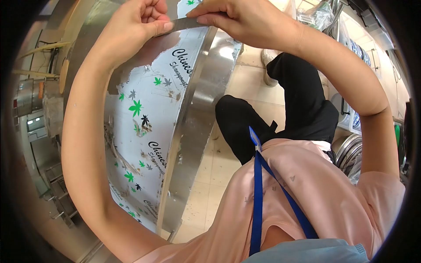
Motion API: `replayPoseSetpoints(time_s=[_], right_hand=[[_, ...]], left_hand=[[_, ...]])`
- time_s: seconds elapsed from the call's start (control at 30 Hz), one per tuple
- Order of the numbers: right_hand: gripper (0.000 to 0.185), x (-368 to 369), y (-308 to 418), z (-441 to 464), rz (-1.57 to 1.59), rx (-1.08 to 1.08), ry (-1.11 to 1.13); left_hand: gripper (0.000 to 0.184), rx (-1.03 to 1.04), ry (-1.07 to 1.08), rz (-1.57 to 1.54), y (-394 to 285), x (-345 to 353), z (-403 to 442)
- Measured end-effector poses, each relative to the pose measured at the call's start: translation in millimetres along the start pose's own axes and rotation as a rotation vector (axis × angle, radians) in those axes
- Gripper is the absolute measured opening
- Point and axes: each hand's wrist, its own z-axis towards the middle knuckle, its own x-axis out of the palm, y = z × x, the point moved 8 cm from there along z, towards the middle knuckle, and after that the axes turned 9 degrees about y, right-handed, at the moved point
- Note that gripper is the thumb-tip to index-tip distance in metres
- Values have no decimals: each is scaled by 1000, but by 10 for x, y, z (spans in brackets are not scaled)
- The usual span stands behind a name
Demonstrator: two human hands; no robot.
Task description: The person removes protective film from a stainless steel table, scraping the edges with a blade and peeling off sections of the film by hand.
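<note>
Both hands are at the top of the view, each pinching one end of a flat grey strip (186, 23) that looks like a metal blade. My left hand (138, 22) has its thumb on the left end, with the other fingers curled. At the right end, my right hand (232, 18) grips with thumb and forefinger. Under the hands lies a stainless steel surface (195, 114). Stuck to it is a white printed film (153, 127) with green and black leaves and black lettering. Its edges are ragged, and brownish smears mark it.
My knees, in black trousers (302, 92), are beside the steel edge over a tiled floor (250, 74). A blue lanyard (258, 193) hangs from my neck. Coiled hoses (348, 151) and plastic bins stand at right; metal racks (55, 179) at left.
</note>
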Motion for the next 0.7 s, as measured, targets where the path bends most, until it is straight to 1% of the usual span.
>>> replayPoseSetpoints(time_s=[0.07, 0.23, 0.33, 0.43, 0.53, 0.7], right_hand=[[12, 36, -48, 3, 4, 6, -11], [10, 55, -89, 0, 48, 13, -34], [10, 73, -131, 13, 102, -7, -5], [11, 109, -199, 69, 108, -10, 77], [11, 89, -171, 89, 62, -46, 87], [13, 90, -176, 129, 20, -12, 170]], left_hand=[[17, 70, 41, 122, 16, -27, 35], [18, 78, 62, 86, 80, -57, 61], [18, 75, 73, 74, 21, 14, 27], [18, 60, 64, 95, -2, 37, -11], [16, 54, 53, 80, -10, 59, -35], [14, 17, 65, 95, -25, 61, -40]])
